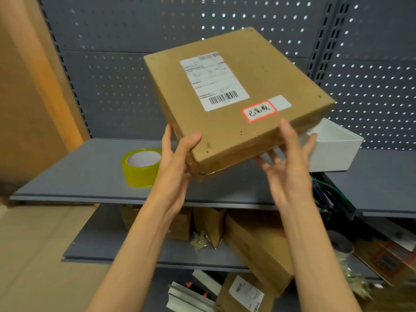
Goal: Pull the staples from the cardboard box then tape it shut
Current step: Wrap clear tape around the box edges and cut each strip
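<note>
1. Two hands on the cardboard box (236, 97), held tilted in the air above the grey shelf (90, 176).
2. Left hand (177, 163) clamps the near corner, thumb on top; right hand (286, 163) cradles the front edge, fingers spread beneath.
3. Flat, stiff, matte board; looks light. Edges give the safest hold.
4. Glossy yellowish tape roll (141, 166) waits on the shelf, left of the box.
</note>
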